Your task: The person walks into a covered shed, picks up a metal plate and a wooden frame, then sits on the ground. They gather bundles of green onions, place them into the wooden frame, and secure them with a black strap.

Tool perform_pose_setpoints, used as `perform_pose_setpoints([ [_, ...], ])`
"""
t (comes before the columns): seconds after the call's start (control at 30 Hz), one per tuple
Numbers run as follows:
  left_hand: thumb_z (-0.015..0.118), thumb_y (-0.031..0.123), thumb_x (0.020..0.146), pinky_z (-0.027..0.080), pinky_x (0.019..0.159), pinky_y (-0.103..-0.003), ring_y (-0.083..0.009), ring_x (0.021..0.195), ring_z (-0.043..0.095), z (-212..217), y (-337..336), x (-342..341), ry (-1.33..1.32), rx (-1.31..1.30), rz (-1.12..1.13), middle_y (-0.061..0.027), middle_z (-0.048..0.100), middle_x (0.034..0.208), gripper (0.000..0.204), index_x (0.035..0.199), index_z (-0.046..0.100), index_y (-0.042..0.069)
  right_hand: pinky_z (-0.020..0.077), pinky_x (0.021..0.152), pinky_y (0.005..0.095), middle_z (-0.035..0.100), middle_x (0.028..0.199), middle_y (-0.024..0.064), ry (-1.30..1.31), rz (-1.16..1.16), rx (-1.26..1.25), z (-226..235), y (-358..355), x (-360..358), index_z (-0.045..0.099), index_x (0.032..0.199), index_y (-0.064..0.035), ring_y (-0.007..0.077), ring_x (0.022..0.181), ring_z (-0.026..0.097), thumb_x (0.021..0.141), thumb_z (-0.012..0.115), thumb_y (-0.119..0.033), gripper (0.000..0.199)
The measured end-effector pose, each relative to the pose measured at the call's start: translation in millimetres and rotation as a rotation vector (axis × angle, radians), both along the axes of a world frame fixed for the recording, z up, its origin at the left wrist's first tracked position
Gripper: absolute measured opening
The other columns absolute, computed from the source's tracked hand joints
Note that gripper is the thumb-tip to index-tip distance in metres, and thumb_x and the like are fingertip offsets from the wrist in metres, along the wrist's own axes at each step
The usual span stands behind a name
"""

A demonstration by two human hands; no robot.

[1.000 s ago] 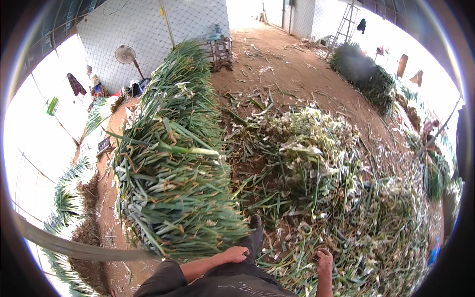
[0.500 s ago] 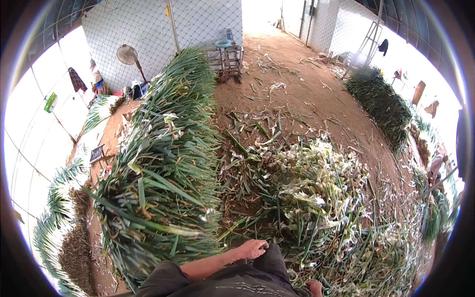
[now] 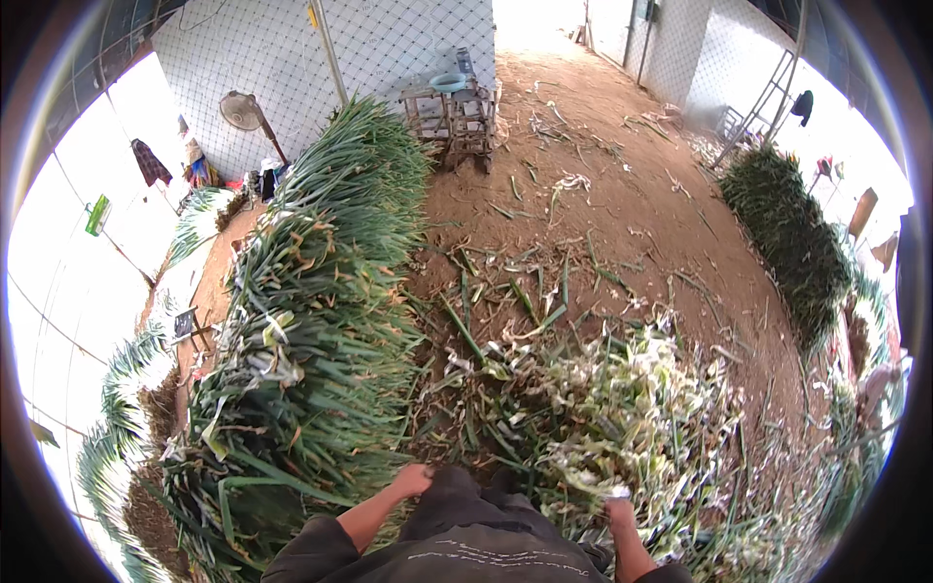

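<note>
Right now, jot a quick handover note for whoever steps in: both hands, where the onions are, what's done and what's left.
Left hand: empty as far as shows, at the near edge of the green onion stack, fingers curled.
Right hand: low in the picture, at the pile of trimmings; whether it holds anything cannot be told.
Done: a big heap of pale peelings and cut leaves lies on the dirt floor ahead.
Left: the long stack on the left looks unpeeled. A second green row lies far right.
</note>
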State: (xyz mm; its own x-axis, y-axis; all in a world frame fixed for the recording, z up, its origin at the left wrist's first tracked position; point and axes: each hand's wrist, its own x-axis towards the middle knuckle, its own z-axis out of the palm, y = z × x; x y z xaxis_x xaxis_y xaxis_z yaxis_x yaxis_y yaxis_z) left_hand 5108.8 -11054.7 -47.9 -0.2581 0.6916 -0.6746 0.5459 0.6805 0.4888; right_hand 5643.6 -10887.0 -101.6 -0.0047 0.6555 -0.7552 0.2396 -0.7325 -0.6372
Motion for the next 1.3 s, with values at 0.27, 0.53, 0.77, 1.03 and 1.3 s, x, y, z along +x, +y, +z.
perform_pose_setpoints([
  [0.27,0.054,0.021,0.084,0.049,0.065,-0.047,-0.0354,0.077,0.064,-116.0,48.0,-87.6,-0.062,-0.43,0.266,-0.0197,0.065,0.085,0.025,0.092,0.066,0.0,0.0526,0.054,0.0344,0.062,0.073,0.0086,0.174,-0.091,0.13,77.9,335.8,-191.9,0.06,0.094,-0.0012,0.0213,0.058,0.06,0.079,0.059,-0.003,0.015],
  [0.53,0.055,0.026,0.081,0.049,0.074,-0.049,-0.0394,0.086,0.062,-144.3,370.0,-231.1,0.128,0.02,-0.285,-0.0193,0.066,0.096,0.027,0.086,0.068,0.002,0.0534,0.055,0.0406,0.059,0.074,0.0103,0.1,-0.143,-0.154,36.9,491.1,-261.8,0.058,0.1,-0.0037,0.0258,0.062,0.06,0.077,0.06,-0.002,0.024],
  [0.77,0.058,0.022,0.082,0.048,0.069,-0.041,-0.0281,0.078,0.061,39.0,735.7,-359.7,-0.142,-0.002,0.32,-0.0141,0.063,0.085,0.03,0.106,0.058,0.003,0.0557,0.063,0.0379,0.065,0.079,0.0117,-0.111,-0.113,-0.201,50.0,635.8,-323.4,0.068,0.084,-0.0058,0.0256,0.081,0.067,0.077,0.063,-0.011,0.009],
  [1.03,0.061,0.025,0.082,0.048,0.08,-0.044,-0.0324,0.099,0.058,-28.8,943.7,-463.9,-0.006,-0.005,0.322,-0.0182,0.06,0.108,0.038,0.113,0.058,0.004,0.0504,0.058,0.0427,0.063,0.078,0.0127,-0.703,1.535,0.454,-101.4,935.3,-354.4,0.063,0.099,-0.0105,0.0287,0.068,0.063,0.079,0.059,-0.027,0.027],
  [1.3,0.07,0.03,0.072,0.05,0.081,-0.042,-0.0335,0.095,0.062,-67.2,1040.6,-546.5,-0.053,-0.213,0.617,-0.0181,0.066,0.097,0.038,0.1,0.065,0.004,0.0504,0.053,0.0392,0.06,0.071,0.011,0.212,0.126,0.029,-9.2,1274.3,-603.0,0.06,0.099,-0.0014,0.0248,0.058,0.058,0.078,0.06,-0.009,0.022],
])
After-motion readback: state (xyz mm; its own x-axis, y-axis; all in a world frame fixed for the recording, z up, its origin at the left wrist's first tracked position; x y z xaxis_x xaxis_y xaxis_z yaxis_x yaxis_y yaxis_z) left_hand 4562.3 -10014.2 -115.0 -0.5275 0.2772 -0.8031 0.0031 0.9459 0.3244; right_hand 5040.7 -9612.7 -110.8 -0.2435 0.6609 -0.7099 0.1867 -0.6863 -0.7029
